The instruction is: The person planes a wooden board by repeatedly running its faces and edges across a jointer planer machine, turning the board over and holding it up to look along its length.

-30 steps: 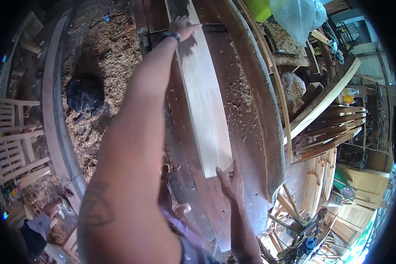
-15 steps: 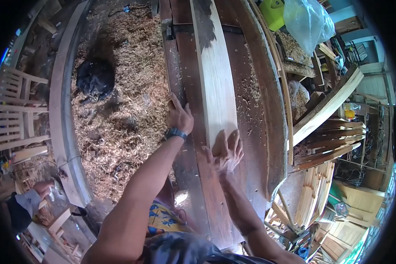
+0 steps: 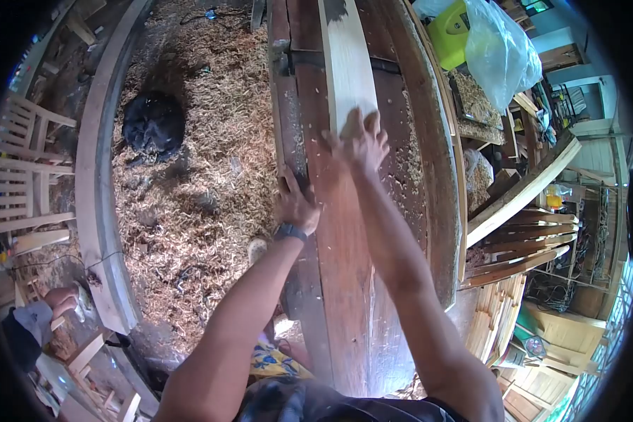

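Note:
A long pale board (image 3: pixel 350 63) with a dark patch near its far end lies lengthwise on the brown wooden bench (image 3: pixel 341 260). At the board's near end is my right hand (image 3: pixel 359 144), its fingers spread over the end and the palm side down. My left hand (image 3: pixel 299 207), with a watch at the wrist, rests on the left edge of the bench, its fingers apart and nothing in it.
Wood shavings (image 3: pixel 197 141) and a black bundle (image 3: pixel 153 125) lie on the floor at left. Beyond them run a long beam (image 3: pixel 95 169) and slatted frames (image 3: pixel 28 186). Curved timbers (image 3: pixel 524 193), a clear plastic bag (image 3: pixel 499 53) and a green container (image 3: pixel 449 39) are at right. Part of another person (image 3: pixel 42 316) shows lower left.
The board has moved away along the bench, with my right hand at its near end. My left hand went from the board to the bench's left edge, now slightly nearer my body.

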Demonstrator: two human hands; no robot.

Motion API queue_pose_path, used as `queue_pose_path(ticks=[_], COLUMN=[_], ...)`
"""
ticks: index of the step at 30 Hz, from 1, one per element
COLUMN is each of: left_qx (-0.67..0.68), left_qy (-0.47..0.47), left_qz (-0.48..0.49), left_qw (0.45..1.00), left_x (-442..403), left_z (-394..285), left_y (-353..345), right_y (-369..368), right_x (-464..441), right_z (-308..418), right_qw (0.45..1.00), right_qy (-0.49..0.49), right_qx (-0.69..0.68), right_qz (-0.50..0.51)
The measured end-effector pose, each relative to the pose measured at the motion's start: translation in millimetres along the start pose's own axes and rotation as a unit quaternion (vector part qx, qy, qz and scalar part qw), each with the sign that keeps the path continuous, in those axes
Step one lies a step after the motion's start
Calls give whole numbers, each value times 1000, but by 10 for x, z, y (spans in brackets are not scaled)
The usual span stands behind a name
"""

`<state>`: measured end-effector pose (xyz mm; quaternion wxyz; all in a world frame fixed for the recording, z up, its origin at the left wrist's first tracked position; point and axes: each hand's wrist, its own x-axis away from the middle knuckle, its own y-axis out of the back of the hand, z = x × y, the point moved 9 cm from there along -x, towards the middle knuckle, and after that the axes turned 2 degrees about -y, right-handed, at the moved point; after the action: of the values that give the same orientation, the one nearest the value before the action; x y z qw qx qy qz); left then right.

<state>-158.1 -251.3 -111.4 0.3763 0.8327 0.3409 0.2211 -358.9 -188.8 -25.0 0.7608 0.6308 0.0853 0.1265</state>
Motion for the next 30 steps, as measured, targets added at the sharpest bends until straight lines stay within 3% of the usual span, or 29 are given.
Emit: queue_pose_path(ticks=[3,5,7,13,17,18,19,21,23,24,30], left_qx=[-50,40,53,147,224,323,401,576,557,575,368], left_qy=[-87,7,-3,-3,110,169,192,298,248,276,212], left_qz=[-16,22,10,3,7,21,35,41,97,117,202], left_qw=[995,999,999,989,968,931,895,760,786,761,883], left_x=[3,-17,-22,-1,-42,-96,-226,-261,-440,-499,-341], left_z=[-34,78,61,130,650,742,1402,1218,1077,1100,810], left_y=[-52,-111,-101,-142,-272,-110,-951,-344,-31,-37,361], right_y=[-5,-58,-103,-144,-146,-154,-176,-223,-202,-179,-129], right_x=[-801,-1061,-1191,-708,-183,-50,88,394,743,895,1532], right_z=[335,472,628,1085,1364,1369,1360,1279,1186,1151,861], right_qw=[999,996,996,995,995,993,992,989,986,985,985], right_qy=[-1,-11,-24,-42,-60,-67,-66,-72,-89,-98,-114], right_qx=[-13,-3,13,14,-14,-27,-20,-8,-1,1,-22], right_qz=[51,83,86,87,85,90,101,128,139,143,126])
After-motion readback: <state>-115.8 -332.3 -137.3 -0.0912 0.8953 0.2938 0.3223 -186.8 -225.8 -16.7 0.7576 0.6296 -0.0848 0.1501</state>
